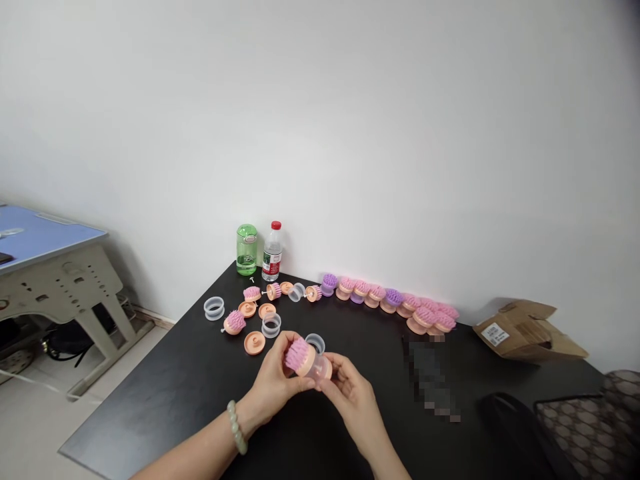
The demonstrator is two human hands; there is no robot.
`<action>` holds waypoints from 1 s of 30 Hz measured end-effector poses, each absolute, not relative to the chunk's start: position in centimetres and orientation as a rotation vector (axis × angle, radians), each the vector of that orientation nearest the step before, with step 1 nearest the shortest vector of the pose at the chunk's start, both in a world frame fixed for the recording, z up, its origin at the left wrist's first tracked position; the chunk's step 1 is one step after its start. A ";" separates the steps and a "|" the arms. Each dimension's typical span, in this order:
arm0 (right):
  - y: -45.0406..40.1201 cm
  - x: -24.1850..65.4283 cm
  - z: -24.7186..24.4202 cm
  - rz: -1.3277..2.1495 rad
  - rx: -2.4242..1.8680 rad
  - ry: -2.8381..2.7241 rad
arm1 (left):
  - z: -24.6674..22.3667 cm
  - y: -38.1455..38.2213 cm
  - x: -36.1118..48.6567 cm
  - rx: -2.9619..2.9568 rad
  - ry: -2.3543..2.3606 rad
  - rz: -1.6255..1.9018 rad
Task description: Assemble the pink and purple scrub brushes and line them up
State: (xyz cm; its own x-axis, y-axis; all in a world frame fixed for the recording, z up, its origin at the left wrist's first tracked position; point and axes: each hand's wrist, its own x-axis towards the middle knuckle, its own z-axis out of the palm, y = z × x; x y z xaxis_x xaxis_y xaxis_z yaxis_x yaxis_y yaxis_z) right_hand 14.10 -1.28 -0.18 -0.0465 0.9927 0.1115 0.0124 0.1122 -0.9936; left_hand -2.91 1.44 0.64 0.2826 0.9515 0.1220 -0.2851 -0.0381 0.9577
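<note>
Tilted on its side above the black table, a brush (301,358) has pink bristles, a clear middle ring and a peach cap. My left hand (275,381) wraps round its bristle end. At the cap end, my right hand (353,390) pinches it between thumb and fingers. Just behind the brush lies a clear ring (315,343). To the left are peach discs (255,343), more clear rings (271,325) and loose pink bristle heads (235,323) with white stems.
Along the wall runs a row of pink and purple brushes (375,295). A green bottle (247,250) and a red-capped bottle (272,252) stand at the back left. An open cardboard box (530,332) and a dark patterned bag (575,427) are at the right.
</note>
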 end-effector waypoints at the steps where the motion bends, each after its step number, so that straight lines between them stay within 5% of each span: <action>1: -1.4 14.1 0.0 1.195 -1.097 -1.290 | 0.6 1.5 -2.9 1.204 0.732 1.160; 8: -1.5 14.2 0.2 1.422 -1.040 -1.182 | 0.4 1.8 -3.3 1.437 0.803 1.186; 14: -1.7 14.7 0.5 0.758 -1.157 -1.526 | 0.2 1.5 -3.5 1.918 0.951 1.152; 23: -2.1 14.4 1.6 0.613 -1.236 -1.785 | -3.6 1.5 -2.6 2.124 0.818 1.120; 30: 3.3 22.7 2.0 0.252 -1.619 -1.687 | -2.9 1.0 -3.1 2.193 0.869 1.149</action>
State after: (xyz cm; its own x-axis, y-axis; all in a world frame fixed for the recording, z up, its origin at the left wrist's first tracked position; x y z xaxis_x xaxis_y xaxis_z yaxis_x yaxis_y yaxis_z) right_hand 22.71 3.27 2.00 0.1034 0.9174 0.3843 0.7655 0.1733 -0.6197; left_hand -3.06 1.01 -2.95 0.4362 0.7343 0.5202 0.3007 -0.6638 0.6848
